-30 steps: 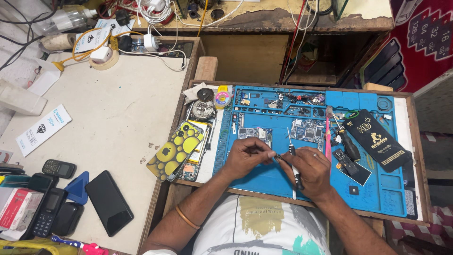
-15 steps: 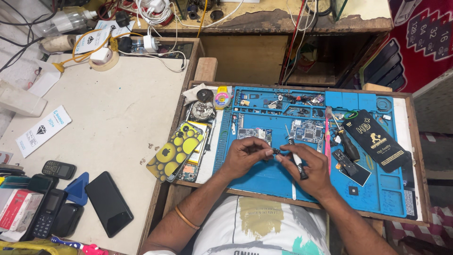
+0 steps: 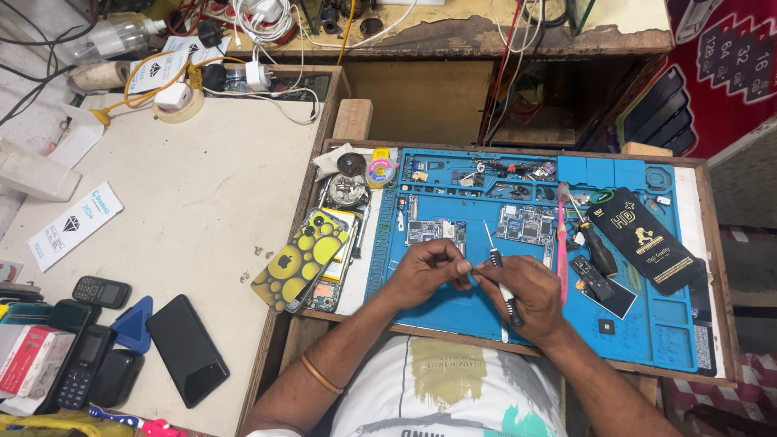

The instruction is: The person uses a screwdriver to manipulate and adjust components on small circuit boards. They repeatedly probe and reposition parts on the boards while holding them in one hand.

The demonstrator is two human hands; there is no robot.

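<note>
My right hand (image 3: 524, 291) grips a small screwdriver (image 3: 500, 273) with a silver shaft and dark handle, its tip pointing up and away. My left hand (image 3: 427, 271) meets it at the middle of the blue repair mat (image 3: 453, 320), fingertips pinched on something tiny next to the screwdriver; what it is cannot be made out. Two bare circuit boards (image 3: 437, 231) (image 3: 526, 223) lie on the mat just beyond my hands. A phone with a yellow spotted back cover (image 3: 306, 259) rests at the mat's left edge, over an opened phone body.
A pink tool (image 3: 560, 235), a black-handled screwdriver (image 3: 597, 251) and a black packet (image 3: 643, 243) lie right of my hands. Small parts fill the mat's top trays (image 3: 502, 168). The white desk (image 3: 202, 194) to the left holds several phones (image 3: 186, 350), cables and chargers.
My hands have drawn closer together and the left fingertips now meet the screwdriver shaft; the screwdriver has tilted slightly. Nothing else on the mat moved.
</note>
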